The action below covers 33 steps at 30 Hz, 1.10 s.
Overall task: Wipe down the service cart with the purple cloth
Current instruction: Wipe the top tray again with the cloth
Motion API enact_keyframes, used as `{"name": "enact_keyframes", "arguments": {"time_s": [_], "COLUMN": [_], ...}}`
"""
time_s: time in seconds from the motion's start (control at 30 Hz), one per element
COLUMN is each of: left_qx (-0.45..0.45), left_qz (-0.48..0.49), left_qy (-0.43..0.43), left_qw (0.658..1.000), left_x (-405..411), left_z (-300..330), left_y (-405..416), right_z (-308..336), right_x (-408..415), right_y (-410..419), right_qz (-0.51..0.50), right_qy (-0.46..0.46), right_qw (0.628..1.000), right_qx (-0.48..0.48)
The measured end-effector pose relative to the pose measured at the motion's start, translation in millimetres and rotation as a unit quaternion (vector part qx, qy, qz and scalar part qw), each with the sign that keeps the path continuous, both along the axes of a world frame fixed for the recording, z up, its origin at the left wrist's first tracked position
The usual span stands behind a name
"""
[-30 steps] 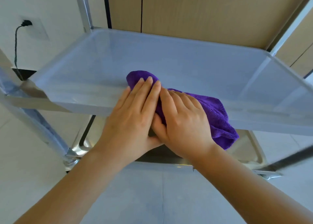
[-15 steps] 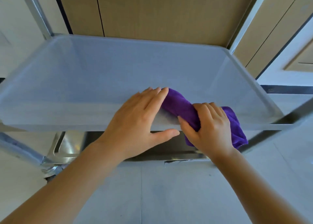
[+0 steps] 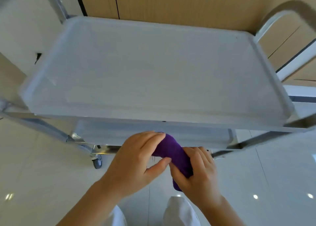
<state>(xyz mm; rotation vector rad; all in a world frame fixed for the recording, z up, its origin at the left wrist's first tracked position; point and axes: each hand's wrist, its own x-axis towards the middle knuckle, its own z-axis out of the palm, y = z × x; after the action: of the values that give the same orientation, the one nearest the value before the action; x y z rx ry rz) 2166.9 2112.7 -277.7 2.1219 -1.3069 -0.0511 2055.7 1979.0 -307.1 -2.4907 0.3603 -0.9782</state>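
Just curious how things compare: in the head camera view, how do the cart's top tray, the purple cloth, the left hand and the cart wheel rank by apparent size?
1. Top tray
2. Left hand, though nearness to the camera enlarges it
3. Purple cloth, partly hidden by both hands
4. Cart wheel

Glossy tiled floor [image 3: 42, 179] below wood-panelled wall [image 3: 171, 5]

No readable text, labels, brands, nos. or signs were visible anywhere: none on the service cart [image 3: 153, 72], none on the purple cloth [image 3: 172, 154], none on the wood wall panels [image 3: 171, 3] behind. View was also motion-blurred, so any fine print would've been too soft to read.
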Motion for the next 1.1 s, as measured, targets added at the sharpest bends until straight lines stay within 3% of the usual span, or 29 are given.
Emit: {"name": "enact_keyframes", "arguments": {"time_s": [0.13, 0.23, 0.4, 0.6, 0.93, 1.1], "left_qx": [-0.015, 0.048, 0.174, 0.223, 0.18, 0.174], "left_qz": [0.043, 0.136, 0.165, 0.202, 0.258, 0.238], "left_qy": [0.053, 0.071, 0.068, 0.03, 0.102, 0.145], "left_qw": [0.998, 0.987, 0.969, 0.953, 0.944, 0.945], "left_x": [-11, 10, 34, 73, 125, 143], "left_z": [64, 81, 73, 64, 67, 72], "left_y": [25, 38, 45, 71, 155, 194], "right_z": [85, 117, 89, 66, 73, 72], "right_x": [-8, 16, 77, 126, 192, 223], "right_y": [5, -14, 13, 76, 182, 220], "right_qz": [0.029, -0.049, -0.1, -0.167, -0.01, 0.105], "right_qy": [0.008, 0.048, 0.182, 0.145, 0.186, 0.255], "right_qw": [0.996, 0.989, 0.957, 0.954, 0.967, 0.96], "right_qx": [0.088, 0.134, 0.202, 0.201, 0.174, 0.049]}}
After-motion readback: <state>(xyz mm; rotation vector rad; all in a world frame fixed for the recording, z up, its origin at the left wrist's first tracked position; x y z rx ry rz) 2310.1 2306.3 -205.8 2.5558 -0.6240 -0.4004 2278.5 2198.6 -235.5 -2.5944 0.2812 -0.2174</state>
